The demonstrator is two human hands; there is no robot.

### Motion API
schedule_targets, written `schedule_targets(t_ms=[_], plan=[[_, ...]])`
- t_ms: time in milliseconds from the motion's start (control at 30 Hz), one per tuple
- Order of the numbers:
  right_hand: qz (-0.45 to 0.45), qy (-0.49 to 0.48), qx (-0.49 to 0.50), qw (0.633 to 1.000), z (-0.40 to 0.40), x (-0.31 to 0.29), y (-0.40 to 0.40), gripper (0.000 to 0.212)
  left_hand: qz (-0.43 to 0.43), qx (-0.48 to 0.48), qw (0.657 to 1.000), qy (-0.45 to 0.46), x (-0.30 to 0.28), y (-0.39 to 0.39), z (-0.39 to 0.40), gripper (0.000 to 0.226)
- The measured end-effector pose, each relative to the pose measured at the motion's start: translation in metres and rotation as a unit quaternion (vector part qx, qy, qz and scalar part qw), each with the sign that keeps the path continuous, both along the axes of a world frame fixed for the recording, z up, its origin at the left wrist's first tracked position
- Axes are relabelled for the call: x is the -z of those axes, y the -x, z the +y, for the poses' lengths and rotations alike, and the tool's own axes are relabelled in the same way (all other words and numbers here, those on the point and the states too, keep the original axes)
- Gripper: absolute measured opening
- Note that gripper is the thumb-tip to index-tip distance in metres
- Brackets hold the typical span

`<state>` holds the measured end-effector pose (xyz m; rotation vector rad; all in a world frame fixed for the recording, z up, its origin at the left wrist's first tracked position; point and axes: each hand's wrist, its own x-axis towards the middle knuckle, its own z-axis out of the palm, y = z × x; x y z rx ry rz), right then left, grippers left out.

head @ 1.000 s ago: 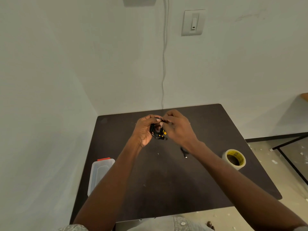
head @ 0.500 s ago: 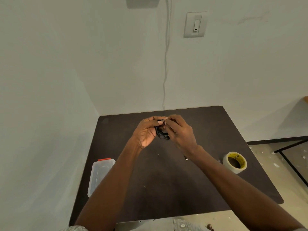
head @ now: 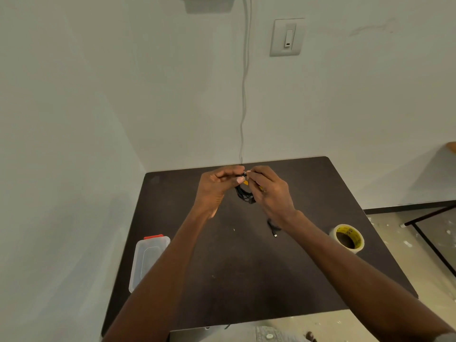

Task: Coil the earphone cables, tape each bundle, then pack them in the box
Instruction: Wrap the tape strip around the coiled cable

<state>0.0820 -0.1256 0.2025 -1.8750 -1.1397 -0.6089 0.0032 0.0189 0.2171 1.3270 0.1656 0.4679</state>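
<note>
- Left hand (head: 217,187): bare, no glove, no ring or watch showing.
- Right hand (head: 270,191): bare as well; wrist carries no band.
- Both forearms uncovered along the whole visible length, from wrist to the bottom of the view.
- Pale sleeve edge (head: 447,338) just showing at the lower right corner, by the right upper arm; fabric too cropped to tell.
- Grey-blue denim garment (head: 278,334) at bottom centre, with one round light button (head: 269,336) on it.
</note>
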Motion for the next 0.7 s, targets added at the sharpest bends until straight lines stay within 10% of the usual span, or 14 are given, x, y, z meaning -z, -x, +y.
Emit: schedule_targets(t_ms=[700], plan=[[0.003,0.028,-0.037,0.999,-0.011,0.001,0.004,0.018,0.072,0.071,0.995,-0.021,-0.004,0.001,0.004,0.011]])
